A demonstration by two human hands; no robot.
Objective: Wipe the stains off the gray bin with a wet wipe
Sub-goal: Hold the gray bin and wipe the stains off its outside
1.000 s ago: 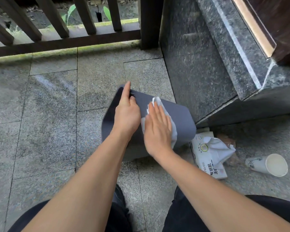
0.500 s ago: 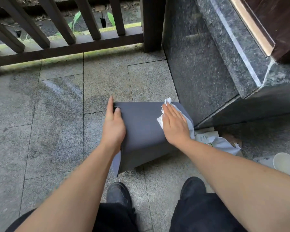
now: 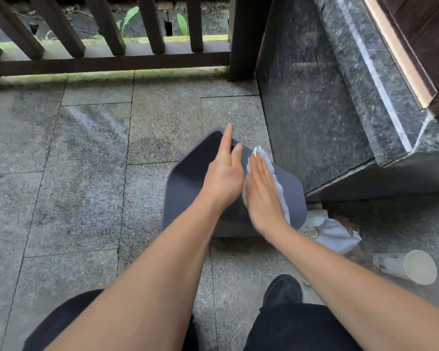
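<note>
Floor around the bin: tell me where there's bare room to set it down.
Free: the paving left of the bin, out to the railing. Crowded: right of the bin, where the wipes pack and paper cup lie below the stone step.

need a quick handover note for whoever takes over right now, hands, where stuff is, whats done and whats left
Left hand: steadies the gray bin on its upper edge, index finger straight along the rim.
Right hand: flat, fingers straight, pressing the wet wipe on the bin's side.
The bin lies tipped on the stone floor beside the granite step. The wipes pack and a paper cup lie on the floor to its right.
Done: wiping is underway.
Left: I cannot make out any stains from here; check the other faces and finish wiping.
</note>
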